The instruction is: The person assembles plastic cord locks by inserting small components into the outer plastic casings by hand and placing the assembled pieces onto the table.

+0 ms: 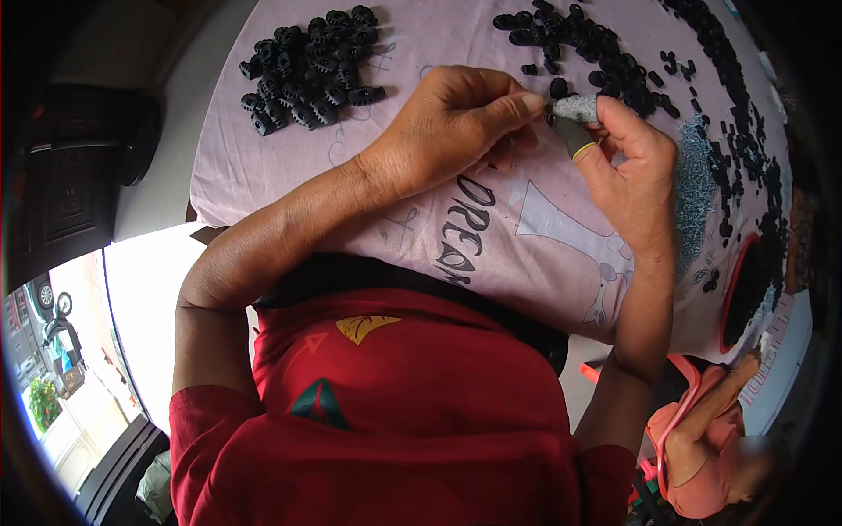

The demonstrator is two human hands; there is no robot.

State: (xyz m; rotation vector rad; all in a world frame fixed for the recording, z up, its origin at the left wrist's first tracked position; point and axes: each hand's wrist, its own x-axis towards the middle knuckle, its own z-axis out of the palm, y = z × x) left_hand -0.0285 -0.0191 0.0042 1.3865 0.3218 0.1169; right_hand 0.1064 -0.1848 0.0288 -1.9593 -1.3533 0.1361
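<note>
My left hand (465, 123) and my right hand (627, 162) meet over the pink cloth (395, 237). Between their pinched fingertips is a small dark piece (550, 112), mostly hidden. Grey covers wrap the thumb and index fingertip of my right hand, one pale and fuzzy, the other darker with a yellow edge. Just beyond the fingertips lies a loose scatter of black pieces (601, 53). A pile of ribbed black pieces (307, 74) lies to the left of my left hand.
Small blue-grey bits (693, 193) spread right of my right hand, beside many tiny black parts (745, 131). A red-rimmed dark container (730, 307) stands at the right edge. Another person (702, 456) sits at lower right, an arm reaching to the table.
</note>
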